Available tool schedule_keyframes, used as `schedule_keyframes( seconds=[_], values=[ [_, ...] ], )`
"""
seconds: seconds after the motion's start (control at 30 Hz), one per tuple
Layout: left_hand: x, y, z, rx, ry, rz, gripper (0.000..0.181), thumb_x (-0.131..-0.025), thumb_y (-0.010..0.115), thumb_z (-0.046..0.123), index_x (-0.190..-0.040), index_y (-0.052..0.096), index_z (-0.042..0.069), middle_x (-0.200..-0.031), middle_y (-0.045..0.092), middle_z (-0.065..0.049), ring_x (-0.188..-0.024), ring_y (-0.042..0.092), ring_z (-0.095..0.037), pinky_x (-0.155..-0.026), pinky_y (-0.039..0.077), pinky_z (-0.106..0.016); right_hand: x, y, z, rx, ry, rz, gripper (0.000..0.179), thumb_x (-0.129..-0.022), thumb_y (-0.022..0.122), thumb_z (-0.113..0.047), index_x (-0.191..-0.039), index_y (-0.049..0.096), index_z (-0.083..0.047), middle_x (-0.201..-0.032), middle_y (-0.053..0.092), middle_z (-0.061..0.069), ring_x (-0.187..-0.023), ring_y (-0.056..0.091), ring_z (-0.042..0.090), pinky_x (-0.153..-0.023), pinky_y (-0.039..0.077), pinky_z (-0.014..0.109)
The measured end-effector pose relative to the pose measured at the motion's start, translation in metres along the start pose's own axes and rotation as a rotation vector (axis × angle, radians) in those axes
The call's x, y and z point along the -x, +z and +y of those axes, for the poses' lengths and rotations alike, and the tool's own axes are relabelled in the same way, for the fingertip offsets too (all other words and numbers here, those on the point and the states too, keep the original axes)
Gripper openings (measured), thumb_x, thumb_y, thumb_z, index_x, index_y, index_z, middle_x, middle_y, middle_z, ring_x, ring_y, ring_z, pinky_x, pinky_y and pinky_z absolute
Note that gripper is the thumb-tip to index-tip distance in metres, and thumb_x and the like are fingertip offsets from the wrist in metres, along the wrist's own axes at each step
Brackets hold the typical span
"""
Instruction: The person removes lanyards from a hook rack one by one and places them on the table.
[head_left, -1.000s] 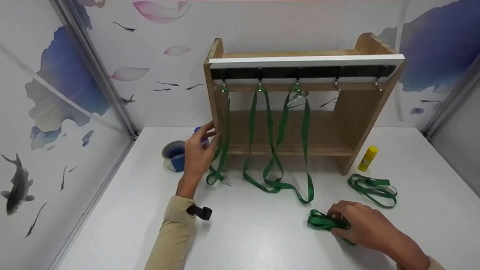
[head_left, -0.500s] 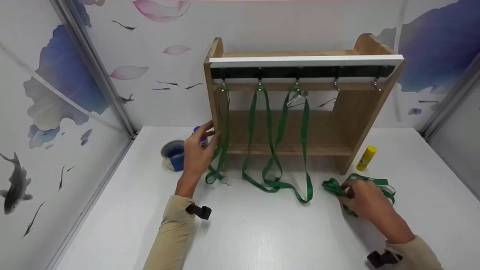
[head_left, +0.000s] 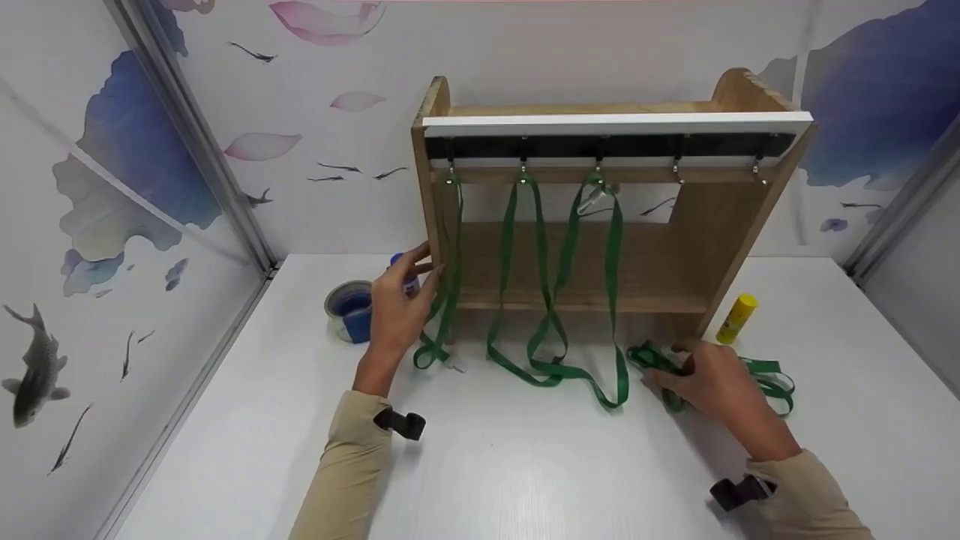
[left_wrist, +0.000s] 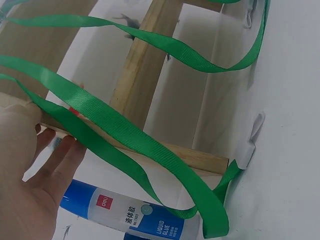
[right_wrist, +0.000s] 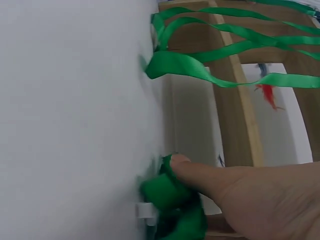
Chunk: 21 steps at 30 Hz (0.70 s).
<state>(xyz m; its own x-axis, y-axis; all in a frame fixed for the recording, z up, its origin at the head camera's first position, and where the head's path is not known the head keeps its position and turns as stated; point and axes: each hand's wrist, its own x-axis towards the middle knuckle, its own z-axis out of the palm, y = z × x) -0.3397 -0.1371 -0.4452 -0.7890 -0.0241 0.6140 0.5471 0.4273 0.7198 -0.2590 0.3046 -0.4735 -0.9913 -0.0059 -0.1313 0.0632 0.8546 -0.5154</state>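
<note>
My right hand [head_left: 716, 382] pinches a bundled green lanyard [head_left: 649, 356] low over the white table, in front of the shelf's right leg. In the right wrist view, the thumb presses along the folded ribbon [right_wrist: 172, 192], and a small white clip shows at its edge. My left hand [head_left: 397, 307] grips the left side panel of a wooden shelf [head_left: 645, 259]. Green lanyards [head_left: 615, 255] hang from the three left hooks on the shelf's front rail; the two right hooks [head_left: 679, 172] are bare. Another folded lanyard [head_left: 780, 386] lies partly behind my right hand.
A yellow glue stick [head_left: 736, 319] stands to the right of the shelf. On the left are a tape roll [head_left: 341, 294] with a blue part and a blue-and-clear liquid glue bottle [left_wrist: 125, 212]. White patterned walls [head_left: 322, 217] enclose the table.
My right hand has carried the bundled lanyard away from the table's front toward the shelf, first right, then slightly left. The left hand has stayed on the side panel.
</note>
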Motion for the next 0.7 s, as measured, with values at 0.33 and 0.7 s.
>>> schedule_keyframes(
  seconds=[0.33, 0.7],
  values=[
    [-0.001, -0.001, -0.002, -0.01, -0.001, 0.002, 0.042, -0.106, 0.073, 0.02, -0.147, 0.067, 0.015, -0.144, 0.072, -0.006, -0.121, 0.077, -0.024, -0.094, 0.067, -0.045, 0.013, -0.006, -0.044, -0.091, -0.253, 0.369, 0.027, -0.102, 0.078, -0.024, -0.118, 0.077, -0.001, -0.107, 0.082, 0.019, -0.095, 0.08, 0.036, -0.084, 0.069, 0.05],
    [-0.001, 0.001, -0.002, -0.016, 0.033, 0.004, 0.04, -0.107, 0.072, 0.022, -0.146, 0.068, 0.015, -0.143, 0.073, -0.004, -0.118, 0.077, -0.02, -0.087, 0.068, -0.047, 0.002, 0.011, -0.101, -0.299, -0.492, 0.643, 0.021, -0.093, 0.087, -0.012, -0.113, 0.082, -0.006, -0.101, 0.083, 0.009, -0.081, 0.079, 0.025, -0.075, 0.051, 0.002]
  ],
)
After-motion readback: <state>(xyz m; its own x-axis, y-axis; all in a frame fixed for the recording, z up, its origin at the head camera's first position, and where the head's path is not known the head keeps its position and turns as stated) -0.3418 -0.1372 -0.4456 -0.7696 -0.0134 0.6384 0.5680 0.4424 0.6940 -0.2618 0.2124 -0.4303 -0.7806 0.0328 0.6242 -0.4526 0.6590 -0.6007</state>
